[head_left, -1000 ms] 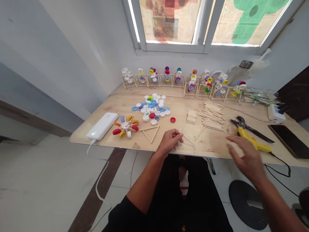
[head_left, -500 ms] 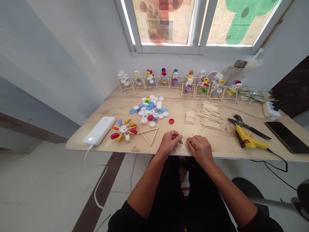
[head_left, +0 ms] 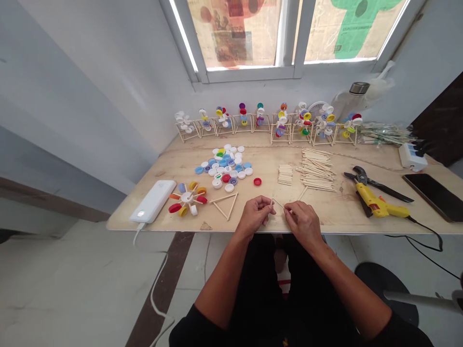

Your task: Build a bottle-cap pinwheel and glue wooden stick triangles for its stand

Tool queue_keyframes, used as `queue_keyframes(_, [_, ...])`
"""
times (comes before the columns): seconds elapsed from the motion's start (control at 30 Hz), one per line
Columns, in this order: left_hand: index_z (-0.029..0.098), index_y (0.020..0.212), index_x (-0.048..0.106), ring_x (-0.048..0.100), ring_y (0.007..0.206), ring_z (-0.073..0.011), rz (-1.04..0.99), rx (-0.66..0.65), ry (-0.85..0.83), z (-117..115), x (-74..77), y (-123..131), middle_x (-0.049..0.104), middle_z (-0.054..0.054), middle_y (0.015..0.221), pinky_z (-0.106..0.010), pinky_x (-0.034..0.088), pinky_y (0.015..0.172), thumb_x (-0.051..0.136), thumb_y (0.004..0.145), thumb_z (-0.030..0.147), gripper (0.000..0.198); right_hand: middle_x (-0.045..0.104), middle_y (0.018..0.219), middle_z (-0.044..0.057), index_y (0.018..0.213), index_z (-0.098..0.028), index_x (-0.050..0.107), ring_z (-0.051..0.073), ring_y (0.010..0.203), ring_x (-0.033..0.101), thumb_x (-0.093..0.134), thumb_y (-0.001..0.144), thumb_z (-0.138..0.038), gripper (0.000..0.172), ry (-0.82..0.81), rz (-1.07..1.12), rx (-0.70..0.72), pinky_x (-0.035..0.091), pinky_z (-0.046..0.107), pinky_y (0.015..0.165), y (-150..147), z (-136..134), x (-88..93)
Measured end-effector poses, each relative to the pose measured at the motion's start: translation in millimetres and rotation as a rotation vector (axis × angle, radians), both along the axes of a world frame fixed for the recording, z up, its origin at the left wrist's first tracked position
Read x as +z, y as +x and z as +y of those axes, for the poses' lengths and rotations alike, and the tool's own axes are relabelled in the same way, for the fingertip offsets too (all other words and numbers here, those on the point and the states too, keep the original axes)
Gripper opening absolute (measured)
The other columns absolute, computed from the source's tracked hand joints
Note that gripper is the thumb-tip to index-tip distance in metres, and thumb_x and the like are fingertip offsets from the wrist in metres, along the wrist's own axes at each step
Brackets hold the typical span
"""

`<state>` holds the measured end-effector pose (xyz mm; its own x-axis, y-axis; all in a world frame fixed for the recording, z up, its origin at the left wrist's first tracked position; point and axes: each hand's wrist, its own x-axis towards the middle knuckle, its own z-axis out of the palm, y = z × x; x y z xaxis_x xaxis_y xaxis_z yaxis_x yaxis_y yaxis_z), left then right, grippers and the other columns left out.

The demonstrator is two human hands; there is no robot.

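My left hand (head_left: pixel 255 213) is closed in a pinch on one thin wooden stick near the table's front edge. Fingers of my right hand (head_left: pixel 303 220) grip another wooden stick (head_left: pixel 278 203), which slants up to meet the top of the left one at an angle. Left of my hands lies a triangle of sticks (head_left: pixel 227 206). Beyond it sits a wheel of sticks and coloured bottle caps (head_left: pixel 187 197). A lone red cap (head_left: pixel 257 181) lies ahead of my hands. Two joined sticks (head_left: pixel 303 193) rest just past my right hand.
Loose bottle caps (head_left: pixel 227 166) are heaped mid-table. Short sticks (head_left: pixel 285 174) and long sticks (head_left: pixel 316 168) lie in piles. To the right are pliers-like cutters (head_left: pixel 361 176), a yellow glue gun (head_left: pixel 376 202) and a phone (head_left: pixel 439 195). A white power bank (head_left: pixel 154 200) stands left; finished cap wheels (head_left: pixel 243 118) line the back.
The sticks between my hands have swung from a nearly straight line into a clear angle with its point upward. My right hand has shifted slightly right; the view has tilted a little.
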<state>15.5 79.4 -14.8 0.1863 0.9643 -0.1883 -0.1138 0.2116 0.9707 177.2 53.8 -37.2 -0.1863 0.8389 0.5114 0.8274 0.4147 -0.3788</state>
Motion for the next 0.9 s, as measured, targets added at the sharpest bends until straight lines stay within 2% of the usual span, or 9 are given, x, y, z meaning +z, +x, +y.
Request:
queue_keyframes(0.27, [0.014,0.075,0.057,0.037,0.034,-0.003,0.015,0.011,-0.017,-0.6,1.8,0.9,0.064,-0.001,0.059,-0.017,0.027,0.036,0.064,0.064,0.025,0.017,0.063,0.073,0.003,0.083,-0.019,0.057,0.016,0.065,0.053,0.047,0.087,-0.021,0.011,0.01,-0.013,-0.017,0.033,0.03,0.066,-0.9,2.1,0.2])
queue_keyframes(0.9, [0.014,0.076,0.058,0.038,0.034,-0.003,0.025,0.006,-0.022,0.6,-1.3,0.7,0.064,-0.001,0.059,-0.016,0.028,0.035,0.066,0.064,0.028,0.019,0.062,0.075,0.004,0.085,-0.019,0.058,0.017,0.069,0.053,0.046,0.088,-0.02,0.013,0.01,-0.037,0.005,0.032,0.03,0.066,-0.9,1.9,-0.7])
